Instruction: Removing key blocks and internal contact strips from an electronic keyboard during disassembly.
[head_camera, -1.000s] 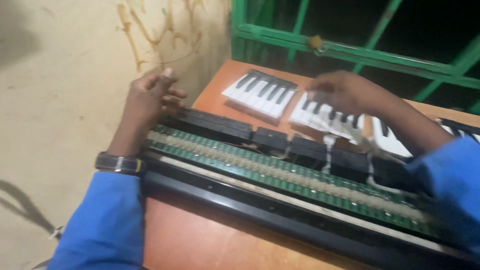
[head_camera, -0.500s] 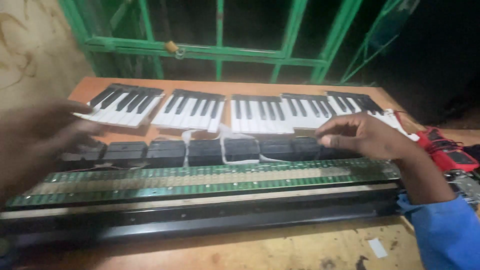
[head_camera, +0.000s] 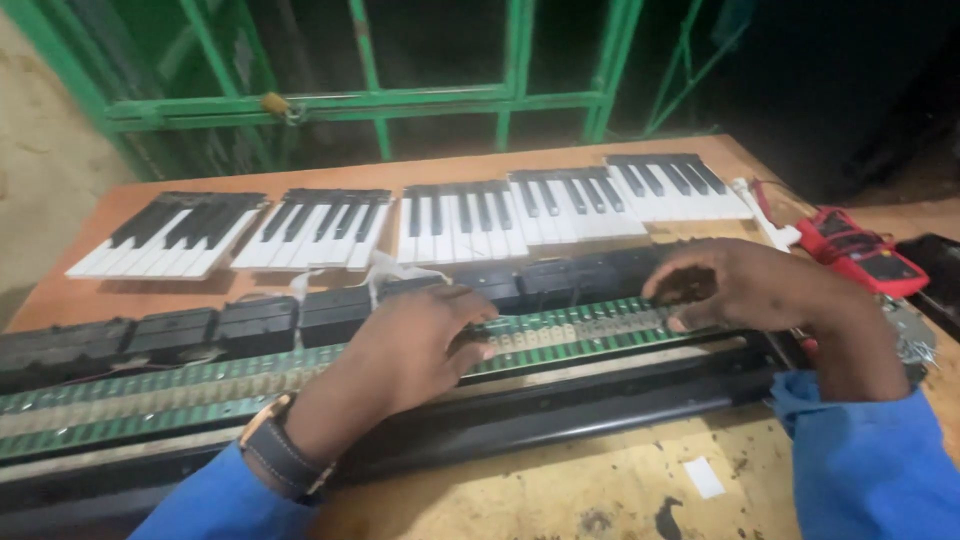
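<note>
Since half a second ago the left hand (head_camera: 415, 345) has come in from the blurred left edge toward the middle of the opened keyboard, and the right hand (head_camera: 745, 285) has slid a little nearer along it. Both hands now lie palm-down with fingers curled on the long green circuit board (head_camera: 150, 400) — the left pressing near its centre, the right near its right end. Neither is seen closing around anything; whether the right fingertips pinch something small I cannot tell. A dark wristwatch (head_camera: 280, 455) sits on the left wrist, and both arms wear blue sleeves (head_camera: 870, 465).

Just beyond the fingers runs a row of black rubber contact strips (head_camera: 255, 320), touching the far edge of the board, with bits of white tape (head_camera: 385, 268) sticking up between them. The board lies in a black keyboard casing (head_camera: 560, 415), whose near rail crosses in front of the wrists.

Farther off, five loose sets of black-and-white keys (head_camera: 450, 220) lie side by side across the wooden table (head_camera: 560, 490). At the far right rests a red multimeter (head_camera: 860, 250) with its leads. A white scrap (head_camera: 705, 478) lies on the stained near tabletop — behind everything stands a green metal grille (head_camera: 380, 100) with a padlock (head_camera: 273, 103)
</note>
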